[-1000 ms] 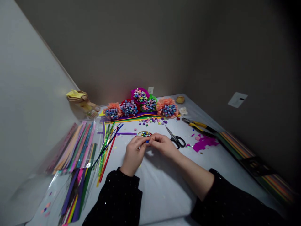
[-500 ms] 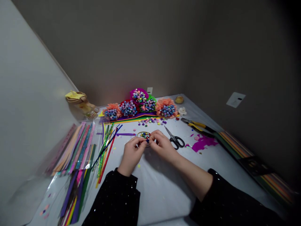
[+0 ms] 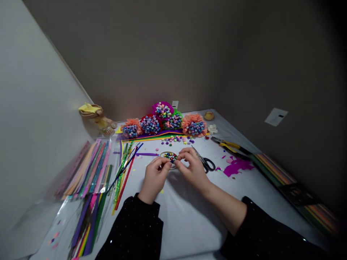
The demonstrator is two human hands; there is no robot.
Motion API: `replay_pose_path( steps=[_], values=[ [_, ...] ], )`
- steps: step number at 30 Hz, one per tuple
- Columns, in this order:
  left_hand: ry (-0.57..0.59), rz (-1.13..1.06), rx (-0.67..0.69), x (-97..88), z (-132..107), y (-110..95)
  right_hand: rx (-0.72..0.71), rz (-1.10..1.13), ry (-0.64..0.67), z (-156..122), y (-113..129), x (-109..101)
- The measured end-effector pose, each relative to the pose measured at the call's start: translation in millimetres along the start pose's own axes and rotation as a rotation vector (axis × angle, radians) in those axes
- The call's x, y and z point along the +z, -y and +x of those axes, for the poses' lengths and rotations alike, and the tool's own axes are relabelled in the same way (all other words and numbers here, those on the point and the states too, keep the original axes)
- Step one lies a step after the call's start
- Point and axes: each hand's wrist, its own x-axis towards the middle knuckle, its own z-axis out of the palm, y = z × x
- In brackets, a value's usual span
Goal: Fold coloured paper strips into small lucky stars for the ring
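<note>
Right hand point(image 3: 193, 169) has shifted outward from the left, its curled fingers point(image 3: 184, 154) now clasping the right edge of a small gold-rimmed hoop point(image 3: 170, 156) packed with glossy multicoloured stars. Held just above the pale surface point(image 3: 184, 213), the hoop is also pinched at its near edge by the left hand point(image 3: 154, 179). Black-handled scissors point(image 3: 208, 164) lie just beside the right hand, a purple paper strip point(image 3: 146, 154) left of the hoop.
</note>
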Motion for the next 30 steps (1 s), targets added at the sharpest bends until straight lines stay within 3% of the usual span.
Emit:
replay_pose_path(
  steps=[8,19,23,30],
  values=[
    [0.023,-0.050,-0.118,1.4,-0.1,-5.6,0.008,0.089,0.016,-1.5,5.7,0.4],
    [0.015,-0.126,-0.155,4.5,-1.9,-6.2,0.104,0.249,0.072,-1.8,8.7,2.3],
    [0.004,-0.054,-0.110,3.0,-1.2,-5.0,0.131,0.220,0.101,-0.6,5.9,3.5],
    [0.056,0.193,0.102,-1.6,0.6,-0.5,0.054,0.112,0.208,4.5,0.4,0.9]
  ],
)
